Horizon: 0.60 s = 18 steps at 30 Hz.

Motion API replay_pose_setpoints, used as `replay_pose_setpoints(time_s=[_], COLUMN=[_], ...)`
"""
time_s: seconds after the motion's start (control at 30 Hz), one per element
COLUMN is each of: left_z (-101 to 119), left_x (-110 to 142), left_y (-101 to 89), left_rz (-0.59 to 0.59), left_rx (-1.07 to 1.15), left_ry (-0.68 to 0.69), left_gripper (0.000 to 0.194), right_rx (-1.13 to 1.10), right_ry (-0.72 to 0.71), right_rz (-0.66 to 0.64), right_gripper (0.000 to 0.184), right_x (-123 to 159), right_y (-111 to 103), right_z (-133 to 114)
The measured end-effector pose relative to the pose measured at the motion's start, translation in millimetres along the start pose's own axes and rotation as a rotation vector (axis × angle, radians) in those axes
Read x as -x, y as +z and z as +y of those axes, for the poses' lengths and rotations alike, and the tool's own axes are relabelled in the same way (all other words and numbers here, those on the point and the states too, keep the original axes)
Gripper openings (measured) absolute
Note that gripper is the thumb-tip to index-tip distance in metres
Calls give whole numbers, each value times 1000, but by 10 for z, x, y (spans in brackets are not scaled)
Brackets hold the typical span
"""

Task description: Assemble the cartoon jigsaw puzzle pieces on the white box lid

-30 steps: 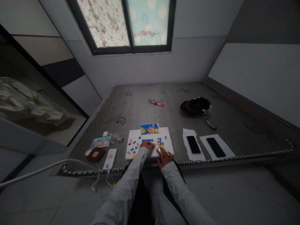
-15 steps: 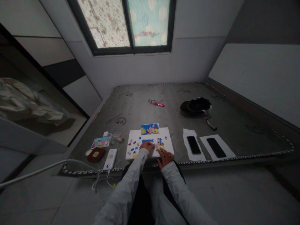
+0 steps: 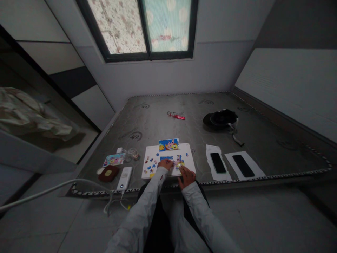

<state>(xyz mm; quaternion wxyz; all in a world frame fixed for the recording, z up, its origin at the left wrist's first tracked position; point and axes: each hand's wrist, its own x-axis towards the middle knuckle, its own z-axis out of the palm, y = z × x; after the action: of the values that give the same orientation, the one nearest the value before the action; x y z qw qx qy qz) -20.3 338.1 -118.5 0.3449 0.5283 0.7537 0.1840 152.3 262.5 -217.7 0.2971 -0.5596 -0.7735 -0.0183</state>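
Note:
A white board [image 3: 192, 160] lies near the bed's front edge with a partly joined cartoon jigsaw puzzle [image 3: 180, 163] on it. My left hand [image 3: 165, 164] is over the puzzle's left part, its fingertips pinched on what looks like a small puzzle piece, mostly hidden by the fingers. My right hand [image 3: 187, 175] rests at the board's front right, fingers stretched out, fingertips on the puzzle's lower right. Loose puzzle pieces [image 3: 151, 166] are scattered left of my left hand. Behind the puzzle is a cartoon picture card [image 3: 169, 144].
Left of the board are a white power bank [image 3: 124, 178] with a cable, a brown case [image 3: 108, 173], a picture sheet [image 3: 114, 160] and a clear plastic container [image 3: 133, 153]. Two phones [image 3: 218, 162] on white sheets lie right. Farther back are a dark cap [image 3: 221, 119] and a red item [image 3: 177, 116].
My right hand's fingers have shifted slightly right and down, uncovering a little more of the puzzle. My left hand stays nearly in place, still pinched.

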Motion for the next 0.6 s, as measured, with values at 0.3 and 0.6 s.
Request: replay_pose_setpoints(time_s=[0.3,0.6], left_z=[-116,-141], left_x=[-40,34], left_y=[-19,-22], left_rz=[3,-3], left_rx=[18,48], left_ry=[23,43], left_gripper=[19,17], right_rx=[-74,-155], right_ry=[693,655], right_rz=[373,80], right_gripper=[42,25], right_x=[110,157], right_y=[22,178], right_z=[979,1728])
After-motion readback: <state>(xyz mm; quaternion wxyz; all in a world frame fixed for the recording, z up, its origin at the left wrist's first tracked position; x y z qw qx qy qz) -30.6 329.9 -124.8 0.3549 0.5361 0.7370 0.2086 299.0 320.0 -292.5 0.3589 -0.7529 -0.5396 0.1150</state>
